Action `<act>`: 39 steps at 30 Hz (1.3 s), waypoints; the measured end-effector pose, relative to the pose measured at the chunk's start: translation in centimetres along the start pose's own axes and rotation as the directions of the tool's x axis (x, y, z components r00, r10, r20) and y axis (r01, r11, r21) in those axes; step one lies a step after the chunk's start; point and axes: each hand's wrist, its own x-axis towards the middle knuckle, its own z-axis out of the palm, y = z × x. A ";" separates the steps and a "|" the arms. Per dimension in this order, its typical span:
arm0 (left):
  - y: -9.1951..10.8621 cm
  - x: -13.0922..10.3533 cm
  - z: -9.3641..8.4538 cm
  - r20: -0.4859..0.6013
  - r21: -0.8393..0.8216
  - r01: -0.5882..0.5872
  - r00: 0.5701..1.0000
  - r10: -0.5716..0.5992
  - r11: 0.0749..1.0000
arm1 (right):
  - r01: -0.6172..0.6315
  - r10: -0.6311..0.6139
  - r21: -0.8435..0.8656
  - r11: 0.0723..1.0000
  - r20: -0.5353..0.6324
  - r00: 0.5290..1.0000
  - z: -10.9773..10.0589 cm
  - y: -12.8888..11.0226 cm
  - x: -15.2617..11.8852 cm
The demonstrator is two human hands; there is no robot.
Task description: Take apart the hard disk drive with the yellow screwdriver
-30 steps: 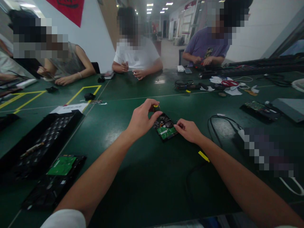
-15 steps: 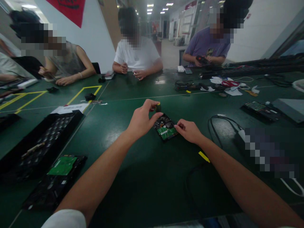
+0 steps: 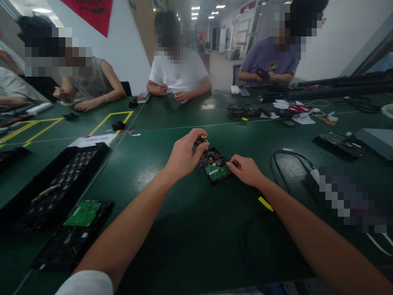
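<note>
A hard drive (image 3: 216, 167) with a green circuit board lies on the dark green table (image 3: 184, 229), a little right of the middle. My left hand (image 3: 188, 155) pinches a small black and yellow tool (image 3: 204, 141) upright over the drive's far left corner; the tool's lower end is hard to make out. At the drive's right edge, my right hand (image 3: 244, 169) has its fingertips pressed together, touching the side of the drive. Whether something small is between those fingertips is hidden.
On the left lie a long black tray (image 3: 58, 180) and a second drive (image 3: 73, 233). A black cable (image 3: 285, 152), a yellow strip (image 3: 265, 203) and another drive (image 3: 337, 144) are on the right. Three people sit across the table, with paper scraps (image 3: 303, 119) near the far right.
The tool in my left hand has turned slightly, showing more of its yellow marking. My right hand stays at the drive's edge. The whole view has shifted a little.
</note>
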 end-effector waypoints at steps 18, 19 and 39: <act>0.1 -0.1 0.2 -0.055 -0.053 0.097 0.993 -0.100 0.994 | 0.003 -0.003 -0.001 1.000 0.007 1.000 -0.3 -0.5 -0.1; 0.1 -0.1 0.2 -0.053 -0.069 0.106 0.993 -0.110 0.992 | 0.002 -0.002 0.002 1.000 0.009 1.000 -0.3 -0.5 -0.1; 0.0 -0.3 0.5 0.022 -0.224 0.117 0.993 -0.115 0.967 | -0.004 0.004 0.010 1.000 0.006 1.000 -0.5 -0.6 -0.2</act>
